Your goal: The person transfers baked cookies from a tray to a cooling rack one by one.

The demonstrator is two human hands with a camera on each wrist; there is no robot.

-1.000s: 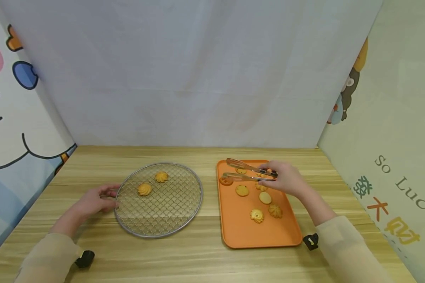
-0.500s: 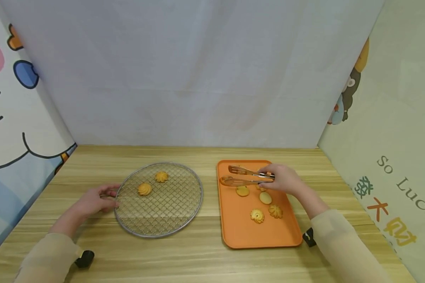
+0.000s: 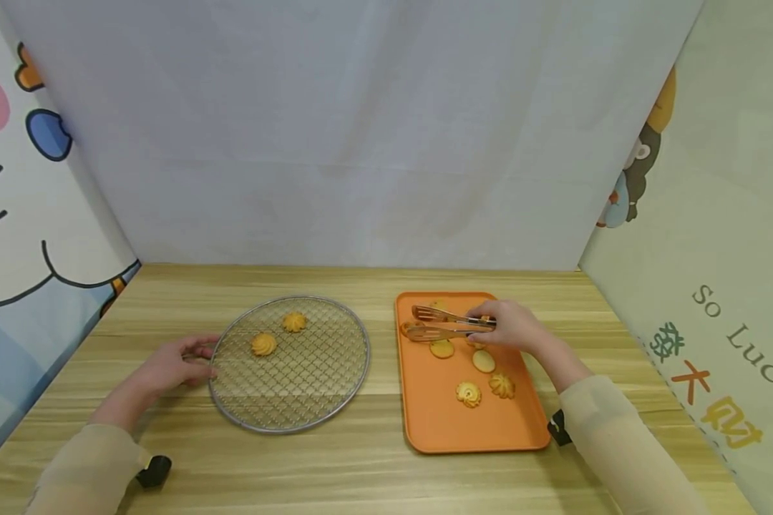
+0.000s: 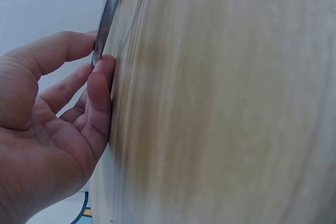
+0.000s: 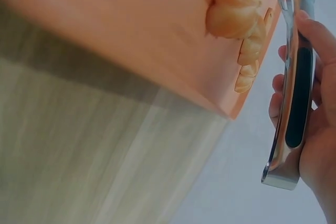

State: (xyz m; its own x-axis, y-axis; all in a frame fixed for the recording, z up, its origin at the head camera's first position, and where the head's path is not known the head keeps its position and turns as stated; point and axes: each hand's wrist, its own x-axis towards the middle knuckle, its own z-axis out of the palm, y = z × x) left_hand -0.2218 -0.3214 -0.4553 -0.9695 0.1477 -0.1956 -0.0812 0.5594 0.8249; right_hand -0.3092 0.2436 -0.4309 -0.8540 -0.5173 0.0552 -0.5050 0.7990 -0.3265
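Observation:
My left hand (image 3: pixel 177 363) holds the near-left rim of a round wire cooling rack (image 3: pixel 296 390), thumb and fingertips meeting at the metal edge in the left wrist view. Two piped cookies (image 3: pixel 263 344) lie on the mesh. In my right hand (image 3: pixel 512 325) are metal tongs (image 5: pixel 294 103) with dark grip inlays, fingers and thumb wrapped round both arms. Their slotted ends point left, slightly apart, low over the back of an orange tray (image 3: pixel 451 433). By the tips a ring-like cookie (image 3: pixel 406 329) shows, partly covered by the tongs.
Several cookies lie on the tray, among them a swirl cookie (image 3: pixel 469 394), a flower-shaped one (image 3: pixel 502 386) and a plain oval one (image 3: pixel 484 360). A wood-grain table (image 3: pixel 283 479) carries rack and tray; a pale curtain (image 3: pixel 361 143) hangs behind.
My right hand and the tongs have come slightly left and lower over the tray, and the tong tips have drawn closer together. The left hand and the rack stay put.

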